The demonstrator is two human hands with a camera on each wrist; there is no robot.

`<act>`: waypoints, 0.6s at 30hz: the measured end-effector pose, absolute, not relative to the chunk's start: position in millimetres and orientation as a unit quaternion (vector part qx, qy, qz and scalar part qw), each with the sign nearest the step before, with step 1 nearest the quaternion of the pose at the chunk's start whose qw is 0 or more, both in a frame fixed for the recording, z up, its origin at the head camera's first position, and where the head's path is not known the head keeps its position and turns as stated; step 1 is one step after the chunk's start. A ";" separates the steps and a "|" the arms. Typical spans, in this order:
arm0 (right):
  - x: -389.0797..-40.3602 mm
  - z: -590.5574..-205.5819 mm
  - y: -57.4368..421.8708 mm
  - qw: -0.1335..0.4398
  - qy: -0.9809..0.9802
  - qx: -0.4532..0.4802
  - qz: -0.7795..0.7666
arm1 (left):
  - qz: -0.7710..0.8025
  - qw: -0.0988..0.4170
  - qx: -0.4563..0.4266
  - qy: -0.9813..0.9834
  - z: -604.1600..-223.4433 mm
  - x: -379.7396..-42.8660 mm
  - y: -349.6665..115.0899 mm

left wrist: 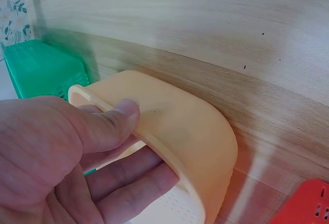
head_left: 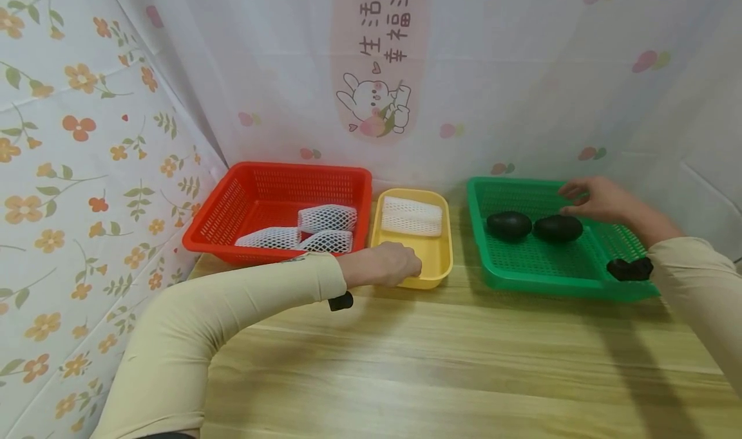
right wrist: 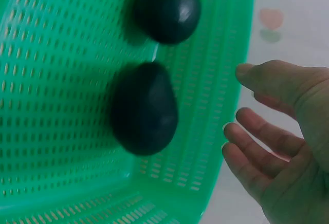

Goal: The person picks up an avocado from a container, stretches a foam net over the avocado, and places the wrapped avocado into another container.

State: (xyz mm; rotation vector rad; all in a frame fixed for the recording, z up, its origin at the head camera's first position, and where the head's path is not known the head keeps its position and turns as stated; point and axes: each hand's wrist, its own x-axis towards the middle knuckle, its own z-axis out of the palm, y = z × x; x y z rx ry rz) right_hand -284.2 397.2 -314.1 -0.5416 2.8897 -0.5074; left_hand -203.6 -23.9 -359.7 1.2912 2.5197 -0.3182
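My left hand grips the near rim of a small yellow tray. In the left wrist view its thumb lies on the outer wall, with the fingers inside the tray. Flat white foam net sleeves lie at the tray's far end. Over the back right of a green basket, my right hand hovers with relaxed, spread fingers and holds nothing. Two dark avocados lie side by side in that basket, a left one and a right one, the latter closer to the hand.
A red basket stands left of the yellow tray, with several rounded white foam net sleeves inside. A patterned curtain hangs behind the containers. The wooden table spreads out in front.
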 end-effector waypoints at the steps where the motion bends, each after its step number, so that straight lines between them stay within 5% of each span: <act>1: -286.7 -314.7 398.4 0.079 0.966 -0.185 -0.161 | -0.108 0.147 0.447 0.876 -359.4 -203.4 -24.3; 18: -310.4 -331.7 432.8 0.184 0.959 -0.168 -0.139 | -0.109 0.150 0.441 0.878 -358.3 -202.0 -25.4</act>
